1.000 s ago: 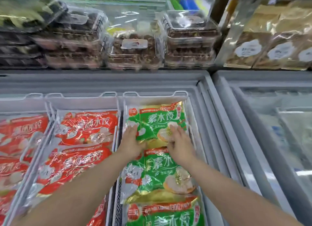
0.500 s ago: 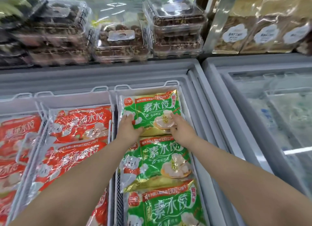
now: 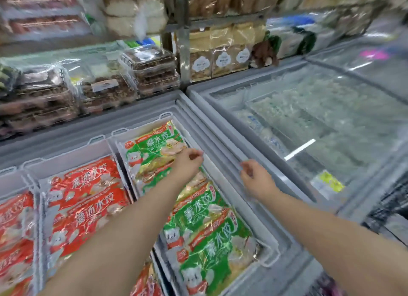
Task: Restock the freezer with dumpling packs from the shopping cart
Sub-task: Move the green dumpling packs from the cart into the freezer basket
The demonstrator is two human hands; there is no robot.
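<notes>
Green dumpling packs lie in a row in the right white basket (image 3: 268, 255) of the open freezer (image 3: 141, 110). The far green pack (image 3: 152, 150) lies flat at the basket's back end; nearer green packs (image 3: 205, 234) overlap toward me. My left hand (image 3: 187, 163) hovers over the far pack's right edge, fingers loosely curled, holding nothing. My right hand (image 3: 254, 178) is over the freezer's right rim (image 3: 223, 150), fingers loosely curled and empty. Red dumpling packs (image 3: 86, 196) fill the baskets to the left.
A second freezer with a closed glass lid (image 3: 320, 128) stands on the right. Clear boxes of food (image 3: 152, 72) and bagged goods (image 3: 220, 59) sit on the shelf behind the freezers. Dark wire, maybe a cart (image 3: 390, 205), shows at the right edge.
Both hands have let go of the far green pack and moved right. The right hand now is over the freezer rim. The view has turned to the right.
</notes>
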